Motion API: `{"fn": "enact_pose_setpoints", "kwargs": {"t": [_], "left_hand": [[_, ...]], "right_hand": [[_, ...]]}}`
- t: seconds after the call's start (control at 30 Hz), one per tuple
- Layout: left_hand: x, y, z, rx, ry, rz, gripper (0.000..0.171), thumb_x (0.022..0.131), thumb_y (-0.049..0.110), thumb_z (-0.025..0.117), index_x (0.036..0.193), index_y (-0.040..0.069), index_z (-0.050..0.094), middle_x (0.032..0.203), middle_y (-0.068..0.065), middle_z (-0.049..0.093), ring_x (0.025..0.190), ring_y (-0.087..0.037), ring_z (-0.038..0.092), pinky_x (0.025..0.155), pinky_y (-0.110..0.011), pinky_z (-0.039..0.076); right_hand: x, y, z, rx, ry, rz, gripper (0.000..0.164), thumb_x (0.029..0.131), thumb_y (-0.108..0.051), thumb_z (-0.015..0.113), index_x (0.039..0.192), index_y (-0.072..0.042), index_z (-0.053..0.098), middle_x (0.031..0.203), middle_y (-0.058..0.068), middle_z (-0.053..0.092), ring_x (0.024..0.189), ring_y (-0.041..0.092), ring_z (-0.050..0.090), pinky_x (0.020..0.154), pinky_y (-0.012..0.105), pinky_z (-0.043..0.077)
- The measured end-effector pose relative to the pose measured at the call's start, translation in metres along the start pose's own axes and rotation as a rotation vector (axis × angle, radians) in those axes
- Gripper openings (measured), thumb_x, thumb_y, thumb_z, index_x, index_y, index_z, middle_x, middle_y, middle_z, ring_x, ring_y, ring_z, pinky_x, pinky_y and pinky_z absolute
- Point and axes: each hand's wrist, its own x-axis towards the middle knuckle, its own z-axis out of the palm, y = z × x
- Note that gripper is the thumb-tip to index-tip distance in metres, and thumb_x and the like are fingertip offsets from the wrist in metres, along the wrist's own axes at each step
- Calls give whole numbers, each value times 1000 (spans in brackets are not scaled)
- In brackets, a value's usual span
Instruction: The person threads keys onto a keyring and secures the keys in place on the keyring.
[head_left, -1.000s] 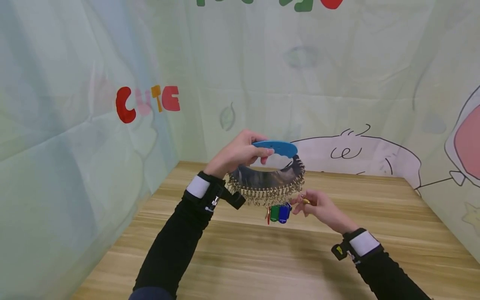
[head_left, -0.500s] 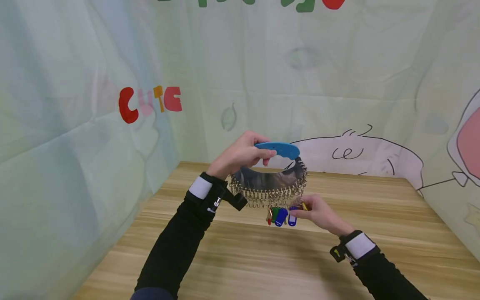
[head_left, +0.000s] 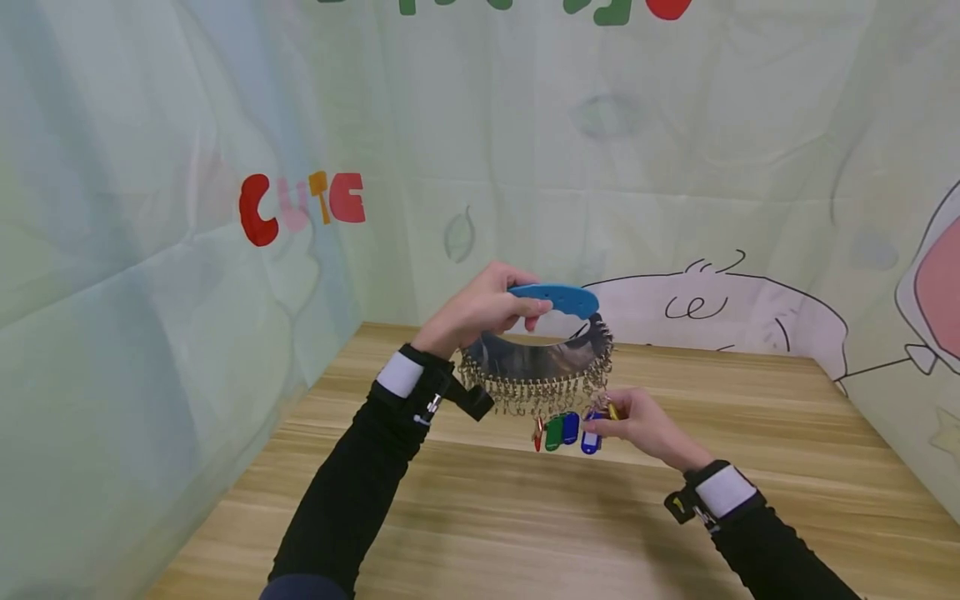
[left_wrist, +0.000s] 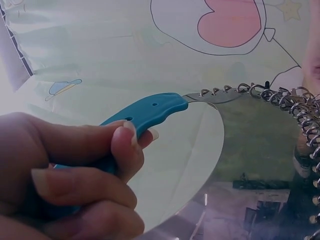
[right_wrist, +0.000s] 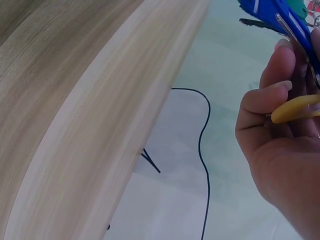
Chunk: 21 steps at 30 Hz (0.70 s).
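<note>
My left hand (head_left: 495, 302) grips the blue handle (head_left: 566, 298) of a large metal key ring holder, its thumb lying along the handle. Below the handle curves a shiny crescent plate (head_left: 525, 357), its lower edge lined with small metal hooks (head_left: 540, 392). Red (head_left: 537, 435), green (head_left: 554, 433) and blue (head_left: 571, 427) key tags hang from the hooks. With its fingertips, my right hand (head_left: 637, 425) pinches another blue key tag (head_left: 591, 440) just right of those, right under the hooks. A yellow key tag (right_wrist: 295, 108) sits against the same fingers in the right wrist view.
A wooden table (head_left: 450, 517) lies beneath both hands, which are raised above it. Pale printed curtains (head_left: 510, 183) with cartoon drawings and letters enclose the left, back and right sides. Black straps with small cameras (head_left: 472, 400) sit on both wrists.
My right hand has come to the hooks and turned; a blue key tag now shows at its fingertips, apart from the others. The hanging tags have swung. The left hand keeps its grip, nearly still.
</note>
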Motion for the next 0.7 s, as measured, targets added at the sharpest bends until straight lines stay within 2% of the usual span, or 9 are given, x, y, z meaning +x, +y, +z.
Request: {"fn": "enact_pose_setpoints", "kwargs": {"t": [0.07,0.27,0.4,0.53,0.7], "left_hand": [[0,1,0,1,0,-1,14,94,12,59,86,3,66,59,0,56,41,-10,27,43,-24,23],[1,1,-1,12,0,-7,13,94,13,60,91,3,68,59,0,56,42,-11,28,44,-24,23],[1,2,1,24,-2,-8,13,94,13,60,90,3,67,60,0,56,43,-12,29,44,-24,24],[1,3,2,18,-7,-12,14,94,13,60,89,3,67,60,0,56,43,-12,29,44,-24,24],[2,3,3,9,-8,-21,14,94,13,60,87,3,66,59,-1,56,43,-12,28,44,-24,23]], "right_hand": [[0,-1,0,-6,2,-2,33,88,-30,69,111,-6,67,97,12,73,78,17,64,69,25,51],[0,-2,0,13,-3,-3,35,87,-29,70,113,-6,67,102,13,73,83,17,68,74,25,55],[0,-1,0,-28,17,-2,32,88,-28,69,112,-6,66,103,12,72,84,15,66,76,27,54],[1,-1,2,-65,44,-4,28,90,-24,66,110,-6,62,109,12,67,92,17,61,79,32,51],[5,-1,7,-37,17,-11,40,89,-12,62,126,-3,50,120,18,61,102,25,61,84,40,52]]}}
